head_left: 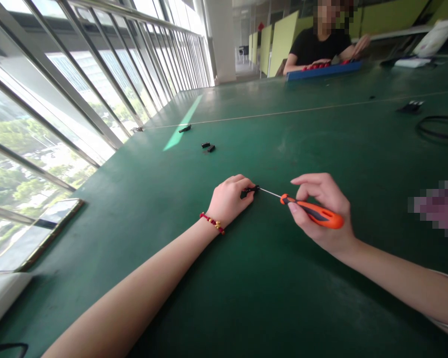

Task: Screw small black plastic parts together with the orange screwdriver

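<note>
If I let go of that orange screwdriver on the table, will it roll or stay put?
The screwdriver has a rounded orange handle, so it would probably roll a little on the flat green table. Its thin metal shaft looks stiff, not bendy. It seems light, since the right hand steers it with fingertips alone while the left hand pins the small black part.

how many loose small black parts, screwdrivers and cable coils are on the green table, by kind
small black parts: 5, namely one pinched in the left hand, a pair, one near the window and one far right
orange screwdriver, held by the right hand: 1
black cable coil: 1
total: 7
</note>
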Available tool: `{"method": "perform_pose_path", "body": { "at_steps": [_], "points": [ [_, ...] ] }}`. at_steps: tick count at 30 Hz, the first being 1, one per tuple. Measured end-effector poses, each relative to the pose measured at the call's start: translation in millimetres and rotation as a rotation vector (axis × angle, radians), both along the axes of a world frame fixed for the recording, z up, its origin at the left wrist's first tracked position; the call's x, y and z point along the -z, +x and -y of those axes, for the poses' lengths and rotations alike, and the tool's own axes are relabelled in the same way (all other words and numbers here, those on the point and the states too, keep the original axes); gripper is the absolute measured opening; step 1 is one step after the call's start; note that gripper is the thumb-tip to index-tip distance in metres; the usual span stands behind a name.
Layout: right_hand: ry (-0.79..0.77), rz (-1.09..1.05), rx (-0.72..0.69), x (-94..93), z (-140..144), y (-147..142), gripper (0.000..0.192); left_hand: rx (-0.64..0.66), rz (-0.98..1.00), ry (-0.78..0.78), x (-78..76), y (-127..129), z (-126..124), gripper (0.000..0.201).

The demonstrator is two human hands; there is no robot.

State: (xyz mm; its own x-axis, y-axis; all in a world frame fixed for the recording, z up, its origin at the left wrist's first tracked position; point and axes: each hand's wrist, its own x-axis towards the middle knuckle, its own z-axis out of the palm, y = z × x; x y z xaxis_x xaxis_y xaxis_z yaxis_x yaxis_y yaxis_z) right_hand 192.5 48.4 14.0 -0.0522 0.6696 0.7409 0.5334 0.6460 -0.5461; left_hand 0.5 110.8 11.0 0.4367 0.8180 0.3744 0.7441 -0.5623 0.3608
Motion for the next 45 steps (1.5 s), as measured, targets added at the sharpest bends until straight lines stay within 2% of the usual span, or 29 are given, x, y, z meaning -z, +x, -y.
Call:
{"method": "perform_pose_path", "body": {
  "at_steps": [3, 6, 8, 11, 14, 17, 20, 25, 27, 30, 32, 37, 40, 43, 45],
  "points": [
    [0.002, 0.05, 0.012, -0.1, 0.3, 0.1, 0.01, 0.004, 0.001, -0.001, -0.1, 0.1, 0.2, 0.014],
    [0.072, -0.055, 0.033, 1.8, -1.7, 1.1, 0.028, 0.0, -0.003, -0.007, -0.5, 0.3, 0.3, 0.014],
    [0.065, -0.079, 0.016, 2.1, -2.8, 1.8, 0.037, -0.003, -0.008, -0.01, -0.6, 0.3, 0.2, 0.014],
    [0.016, 0.027, -0.005, -0.3, -1.7, 1.8, 0.021, -0.002, -0.009, -0.008, -0.3, 0.2, 0.0, 0.014],
    [0.054, 0.1, -0.029, -2.1, 0.3, 1.1, 0.01, -0.001, -0.006, -0.004, 0.2, 0.1, -0.1, 0.014],
    [0.118, 0.033, -0.013, -0.5, -0.4, 1.1, 0.023, 0.001, -0.001, -0.009, 0.4, 0.3, 0.0, 0.014],
    [0.11, -0.021, -0.002, 0.9, -1.5, 1.6, 0.036, 0.001, 0.002, -0.01, 0.4, 0.6, 0.3, 0.014],
    [0.081, 0.12, 0.001, -0.2, 0.0, 0.8, 0.008, -0.002, -0.007, 0.001, 0.5, 0.7, 0.4, 0.013],
    [0.094, 0.069, 0.01, 1.5, -0.5, 0.9, 0.013, 0.001, -0.006, -0.001, 0.6, 0.7, 0.2, 0.013],
    [0.112, -0.059, 0.008, 4.6, -1.9, 2.0, 0.034, 0.007, -0.002, -0.006, 0.5, 0.6, 0.1, 0.013],
    [0.082, -0.081, -0.003, 4.3, -1.6, 2.4, 0.039, 0.006, -0.003, -0.007, 0.5, 0.5, 0.1, 0.013],
    [0.081, 0.11, 0.001, -0.9, 2.2, 0.7, 0.014, 0.004, -0.005, 0.0, 0.9, 0.3, 0.0, 0.014],
    [0.133, 0.007, 0.001, 1.0, 0.0, 0.4, 0.031, 0.009, -0.005, -0.004, 1.1, 0.3, -0.5, 0.014],
    [0.158, -0.088, -0.056, 3.8, -3.7, 1.5, 0.05, 0.014, -0.008, -0.006, 1.0, 0.4, -0.5, 0.014],
    [0.124, -0.05, -0.052, 3.2, -3.6, 1.8, 0.049, 0.012, -0.008, -0.005, 0.9, 0.4, -0.3, 0.014]
  ]
}}
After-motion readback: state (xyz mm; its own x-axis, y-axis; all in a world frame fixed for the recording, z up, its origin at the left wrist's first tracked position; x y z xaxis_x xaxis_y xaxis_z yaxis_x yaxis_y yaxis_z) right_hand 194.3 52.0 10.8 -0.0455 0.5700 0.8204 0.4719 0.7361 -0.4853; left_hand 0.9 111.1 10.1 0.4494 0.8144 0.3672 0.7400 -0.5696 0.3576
